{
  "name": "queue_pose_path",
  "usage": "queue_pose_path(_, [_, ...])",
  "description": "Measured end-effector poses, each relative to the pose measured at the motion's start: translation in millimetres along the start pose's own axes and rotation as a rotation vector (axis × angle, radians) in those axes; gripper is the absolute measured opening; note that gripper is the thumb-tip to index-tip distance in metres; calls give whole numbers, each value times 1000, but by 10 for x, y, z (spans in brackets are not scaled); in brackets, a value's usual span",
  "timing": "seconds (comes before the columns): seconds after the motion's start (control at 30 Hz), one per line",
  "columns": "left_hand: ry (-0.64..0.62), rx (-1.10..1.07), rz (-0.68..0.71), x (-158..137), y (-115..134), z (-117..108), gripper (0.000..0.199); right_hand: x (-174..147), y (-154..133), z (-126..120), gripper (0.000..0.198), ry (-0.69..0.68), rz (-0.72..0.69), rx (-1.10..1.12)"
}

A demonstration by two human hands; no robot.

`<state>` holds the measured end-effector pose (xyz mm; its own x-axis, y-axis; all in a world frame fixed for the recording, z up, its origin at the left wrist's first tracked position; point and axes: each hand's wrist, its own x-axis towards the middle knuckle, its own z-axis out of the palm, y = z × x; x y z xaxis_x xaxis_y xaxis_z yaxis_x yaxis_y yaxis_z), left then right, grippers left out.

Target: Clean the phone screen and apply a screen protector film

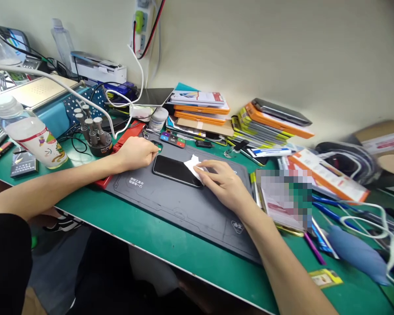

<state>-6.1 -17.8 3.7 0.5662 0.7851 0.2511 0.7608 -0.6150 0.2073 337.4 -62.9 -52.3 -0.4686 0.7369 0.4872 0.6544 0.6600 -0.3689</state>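
Note:
A smartphone (174,170) with a dark glossy screen lies flat on a grey work mat (180,205). My right hand (221,181) pinches a crumpled white wipe (192,165), which rests on the right end of the phone's screen. To the left of the phone, my left hand (134,154) is closed in a fist at the mat's far edge. Its fingertips are by a small dark and green item at the mat's back; whether they hold anything is hidden. A red holder (129,134) runs behind and under my left wrist.
Screwdrivers stand in a round black holder (100,146) on the left, near a plastic bottle (36,135). Stacked orange and yellow boxes (265,122) line the wall. Papers, cables and a blue air blower (357,253) crowd the right. A white cable (85,98) arcs over the left side.

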Motion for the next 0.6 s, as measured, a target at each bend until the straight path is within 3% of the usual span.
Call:
queue_pose_path(0.33, [35,-8,22,23,-40,-45,23,51,-82,-65,41,77,82,-1])
queue_pose_path(0.6, [16,22,17,17,-31,-57,23,12,-134,-61,44,15,41,-31])
